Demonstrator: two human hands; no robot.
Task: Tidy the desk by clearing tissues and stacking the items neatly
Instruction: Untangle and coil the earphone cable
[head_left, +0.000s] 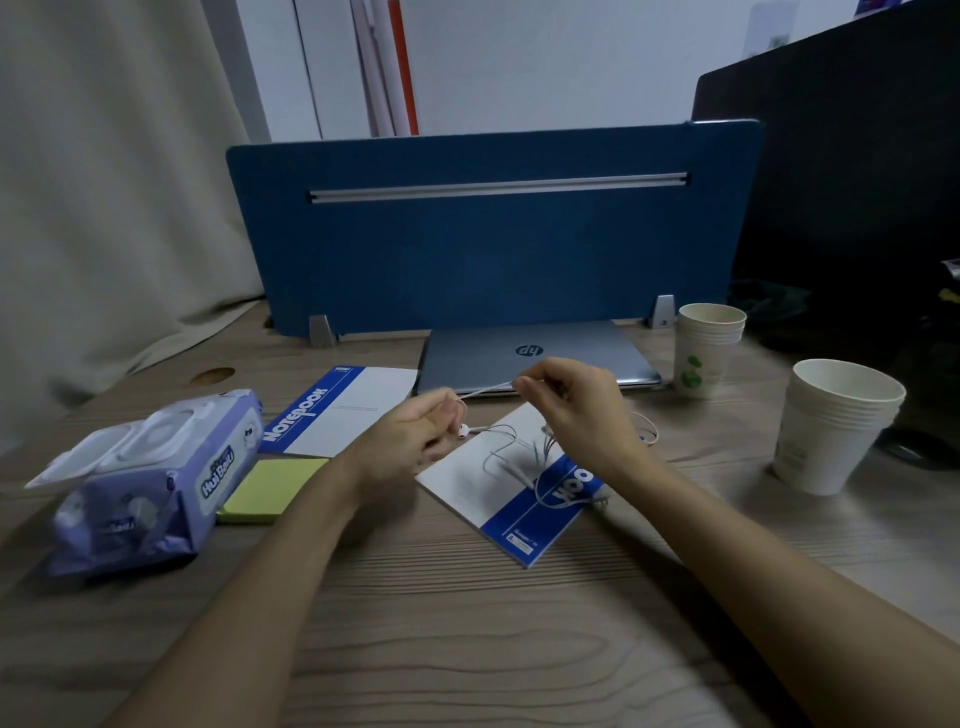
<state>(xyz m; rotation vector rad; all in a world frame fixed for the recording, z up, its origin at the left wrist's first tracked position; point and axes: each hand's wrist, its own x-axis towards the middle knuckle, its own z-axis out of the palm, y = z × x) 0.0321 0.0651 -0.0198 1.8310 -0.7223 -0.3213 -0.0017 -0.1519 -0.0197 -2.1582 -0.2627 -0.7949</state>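
My bare forearms reach across the grey wood-grain desk (467, 649). My left hand (410, 441) is curled shut on one white earbud of a thin white wired earphone cable (506, 444), and my right hand (576, 410) pinches the same cable between thumb and fingertip, stretching a short length taut between the two hands. The rest of the cable droops in loose loops onto a blue-and-white notebook (498, 499) lying askew just under my hands. To the left sit a square yellow-green sticky-note pad (275, 488) and, beside it, a purple soft pack of wet wipes (150, 478) with its white flip lid open. A second blue-and-white notebook (343, 410) lies just beyond the pad. At the right stands a near stack of white paper cups (831, 431), with another cup stack (706, 353) farther back. A closed silver laptop (535, 358) rests against the far blue felt divider (493, 234).
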